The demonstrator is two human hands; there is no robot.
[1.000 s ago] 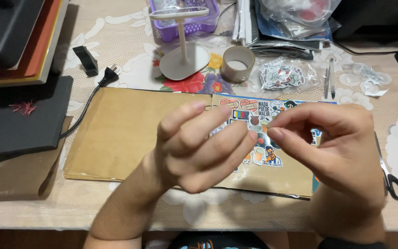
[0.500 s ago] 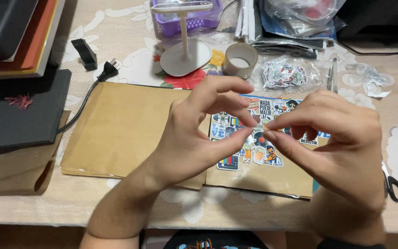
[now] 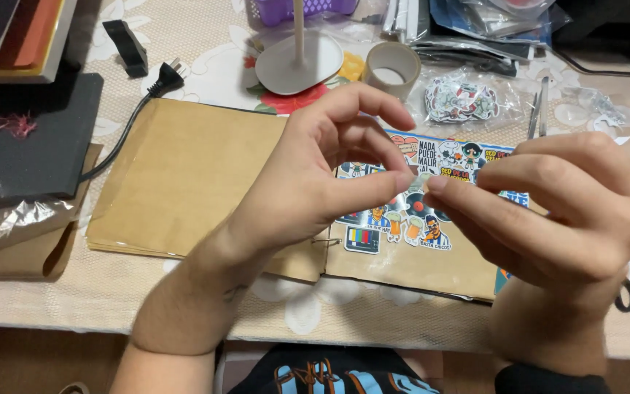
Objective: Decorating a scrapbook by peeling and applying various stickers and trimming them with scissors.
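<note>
Brown kraft album (image 3: 184, 175) open on lace-clothed table (image 3: 74, 292); tape roll (image 3: 391, 69) behind.

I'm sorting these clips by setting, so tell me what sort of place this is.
Probably a craft or scrapbooking table at home. An open brown-paper album carries colourful stickers. A bag of stickers, a tape roll and tweezers lie behind it on a flowered tablecloth.
</note>
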